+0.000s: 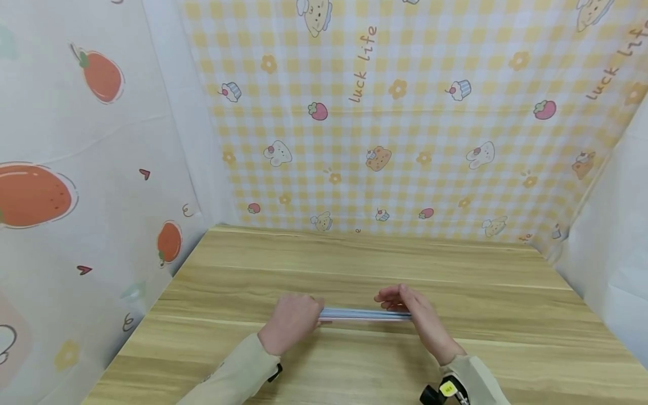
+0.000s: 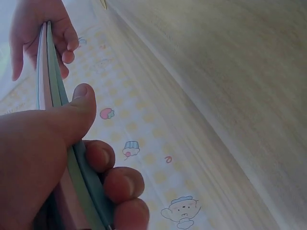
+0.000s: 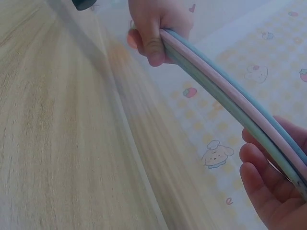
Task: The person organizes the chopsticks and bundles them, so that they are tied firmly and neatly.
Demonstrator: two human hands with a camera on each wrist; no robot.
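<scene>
A bundle of long, thin pastel sticks (image 1: 361,315) in blue, pink and green spans the gap between the hands, roughly level above the table. My left hand (image 1: 291,320) grips one end, thumb along the top and fingers curled round it. At the other end, the right hand (image 1: 417,316) has its fingers loosely bent and apart, with the stick ends against its palm. The left wrist view shows the sticks (image 2: 53,86) side by side, running from the left fist to the right palm. What exactly the sticks are cannot be told.
Beneath the hands lies a wood-grain table (image 1: 243,259). A yellow checked cloth (image 1: 349,129) with cartoon prints hangs behind its back edge, and a white printed sheet (image 1: 116,140) covers the left side. Another white sheet (image 1: 622,242) hangs at the right.
</scene>
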